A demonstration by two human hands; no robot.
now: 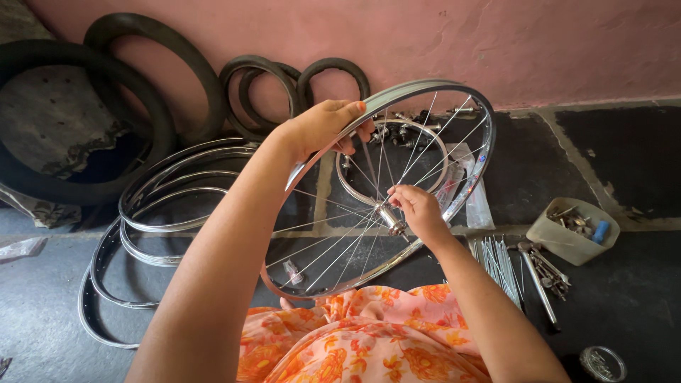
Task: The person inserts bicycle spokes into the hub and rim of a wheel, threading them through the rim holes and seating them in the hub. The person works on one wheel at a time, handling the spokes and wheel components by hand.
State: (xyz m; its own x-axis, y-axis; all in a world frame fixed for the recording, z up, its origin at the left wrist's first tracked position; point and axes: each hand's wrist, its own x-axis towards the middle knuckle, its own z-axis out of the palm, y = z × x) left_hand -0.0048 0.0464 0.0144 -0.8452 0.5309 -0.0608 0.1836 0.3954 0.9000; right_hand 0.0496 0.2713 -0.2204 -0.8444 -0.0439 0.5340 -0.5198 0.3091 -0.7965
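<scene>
A shiny spoked bicycle wheel rim (pixel 477 164) stands tilted over my lap. My left hand (pixel 323 125) grips its upper edge, fingers wrapped over the metal. My right hand (pixel 417 209) reaches between the spokes and pinches at the hub (pixel 390 220) in the wheel's middle. Thin spokes (pixel 333 245) fan from the hub to the rim. Orange flowered cloth (pixel 369 340) covers my knees below the wheel.
Bare rims (pixel 152 206) lie stacked on the dark floor at left. Black tyres (pixel 85 113) lean on the pink wall. A beige tub of small parts (pixel 573 230), loose spokes (pixel 496 262), metal tools (pixel 543 273) and a round lid (pixel 603 363) sit at right.
</scene>
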